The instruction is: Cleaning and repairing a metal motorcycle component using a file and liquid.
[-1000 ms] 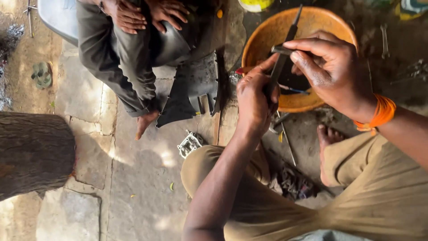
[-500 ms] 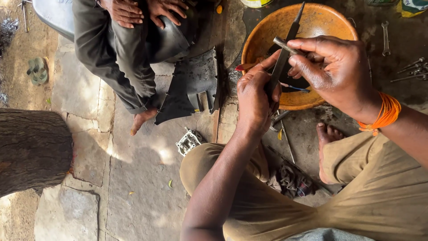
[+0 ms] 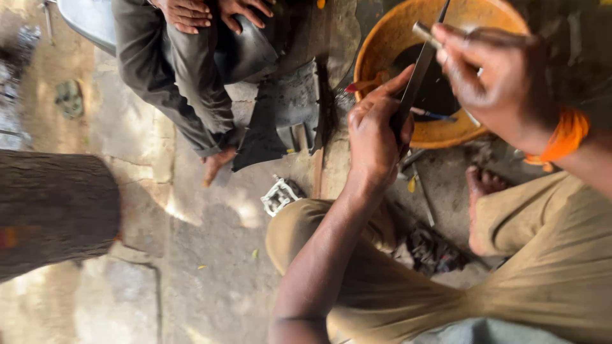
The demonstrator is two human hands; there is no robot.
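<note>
Two hands work a thin metal blade over an orange basin.

The left hand (image 3: 376,137) grips the blade (image 3: 417,73) upright; the right hand (image 3: 491,79) clasps a small metal tool (image 3: 426,33) against it, above the basin (image 3: 382,48).

Orange basin (image 3: 382,48) w/ dark inside, orange wristband (image 3: 564,137), tan trousers (image 3: 542,267), grey stone floor (image 3: 210,274).

Sunlit patches fall across a cracked stone floor (image 3: 191,267), with a thick tree trunk (image 3: 54,213) at the left edge
</note>
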